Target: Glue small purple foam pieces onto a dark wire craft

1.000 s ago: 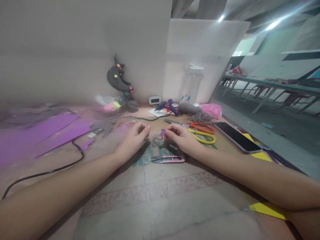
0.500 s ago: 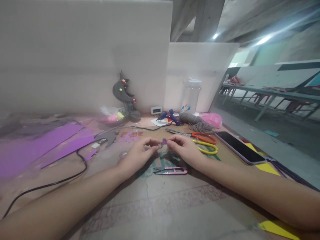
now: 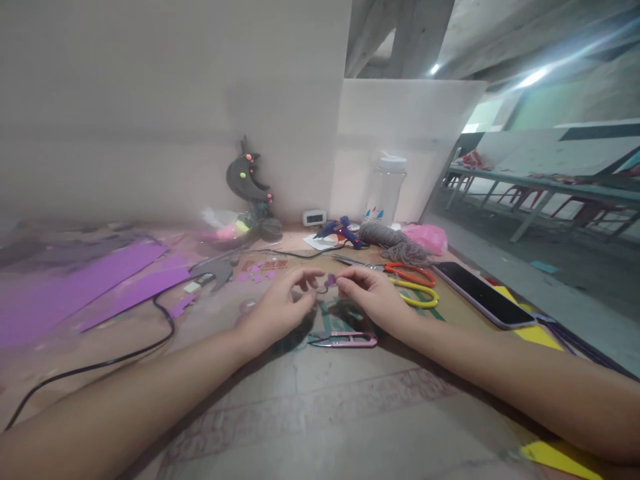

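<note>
A small purple piece with a short dark strand (image 3: 331,281) is pinched between the thumb and forefinger of my right hand (image 3: 369,293). Its exact kind is too small to make out. Facing it from the left, my left hand (image 3: 290,298) has its thumb and fingers apart, and the strand's end lies close to the thumb tip. Below both hands, pink-handled thread snips (image 3: 344,340) rest on the cardboard (image 3: 310,400). Just beyond my right hand lie scissors with yellow handles (image 3: 417,293) and a pair with orange handles (image 3: 411,274).
At the back stand a clear bottle (image 3: 386,193), a small digital clock (image 3: 315,218) and a blue glue gun (image 3: 341,231). Grey yarn (image 3: 395,243) and a phone (image 3: 483,293) lie right; purple sheets (image 3: 100,280) and a black cable (image 3: 105,365) lie left. A dark crescent ornament (image 3: 245,179) stands behind.
My left thumb and forefinger have parted and drawn slightly away from the purple piece. It stays in my right hand. The view has shifted slightly.
</note>
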Demonstrator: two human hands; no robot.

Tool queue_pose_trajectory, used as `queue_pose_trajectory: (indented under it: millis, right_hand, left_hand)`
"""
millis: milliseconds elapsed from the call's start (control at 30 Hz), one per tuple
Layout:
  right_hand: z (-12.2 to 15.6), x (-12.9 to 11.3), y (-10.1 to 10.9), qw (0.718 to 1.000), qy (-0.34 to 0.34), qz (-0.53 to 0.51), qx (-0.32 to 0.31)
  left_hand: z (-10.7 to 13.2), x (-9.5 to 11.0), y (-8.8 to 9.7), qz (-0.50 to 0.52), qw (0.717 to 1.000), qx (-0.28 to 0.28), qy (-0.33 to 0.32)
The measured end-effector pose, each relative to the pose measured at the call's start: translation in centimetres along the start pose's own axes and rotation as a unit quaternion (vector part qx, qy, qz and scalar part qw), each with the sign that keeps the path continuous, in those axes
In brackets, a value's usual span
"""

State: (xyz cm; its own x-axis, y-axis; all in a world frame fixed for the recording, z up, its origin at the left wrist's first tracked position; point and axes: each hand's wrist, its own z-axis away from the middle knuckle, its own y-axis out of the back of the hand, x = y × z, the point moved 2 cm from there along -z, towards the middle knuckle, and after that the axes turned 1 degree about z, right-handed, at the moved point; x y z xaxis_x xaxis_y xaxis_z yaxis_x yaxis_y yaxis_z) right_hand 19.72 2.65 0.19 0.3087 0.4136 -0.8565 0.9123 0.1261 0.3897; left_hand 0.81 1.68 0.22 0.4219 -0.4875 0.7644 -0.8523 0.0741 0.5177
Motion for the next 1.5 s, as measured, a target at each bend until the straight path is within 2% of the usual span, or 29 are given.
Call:
queue_pose_trajectory:
  millis: [100,367,567,633,700,767,900,1000,1100,1167,1300,1333,1500]
  right_hand:
    - [0.0,0.0,0.1,1.0,0.01,0.002,0.019]
    - [0.3,-0.7,-0.1,0.998,0.008,0.057,-0.006]
    - [0.3,-1.0,0.5,0.991,0.046,0.114,-0.056]
    - [0.7,-1.5,0.9,0.973,0.091,0.182,-0.11]
    - [1.3,-2.2,1.0,0.937,0.147,0.256,-0.186]
    - [1.9,-2.8,1.0,0.902,0.181,0.318,-0.229]
    - [3.1,-3.4,0.3,0.844,0.235,0.414,-0.247]
    - [3.9,-3.4,-0.4,0.824,0.263,0.44,-0.243]
    - [4.2,-3.7,-0.5,0.833,0.292,0.413,-0.226]
    - [3.8,-4.2,0.1,0.847,0.303,0.39,-0.195]
    - [2.0,-4.9,2.8,0.896,0.234,0.367,-0.082]
    - [1.7,-4.9,3.3,0.902,0.243,0.353,-0.051]
    - [1.1,-2.6,3.8,0.893,0.241,0.368,-0.097]
  left_hand:
    - [0.0,0.5,0.0,-0.037,0.998,-0.011,-0.048]
    - [-0.1,0.8,0.5,-0.037,0.999,0.008,-0.027]
    - [0.2,1.0,0.6,-0.089,0.987,0.068,-0.117]
    - [0.4,1.1,0.5,-0.109,0.981,0.068,-0.147]
    - [0.6,1.1,0.5,-0.133,0.974,0.063,-0.172]
    - [0.7,1.0,0.5,-0.161,0.966,0.061,-0.194]
    - [0.6,0.8,0.6,-0.189,0.956,0.051,-0.218]
    - [0.4,0.7,0.6,-0.196,0.957,0.032,-0.213]
    - [0.4,0.8,0.6,-0.203,0.955,0.024,-0.214]
    - [0.5,0.9,0.5,-0.206,0.954,0.012,-0.219]
    - [0.6,1.1,0.4,-0.199,0.952,-0.033,-0.23]
    - [0.6,1.1,0.4,-0.197,0.952,-0.039,-0.232]
    - [0.7,1.1,0.4,-0.214,0.946,-0.042,-0.239]
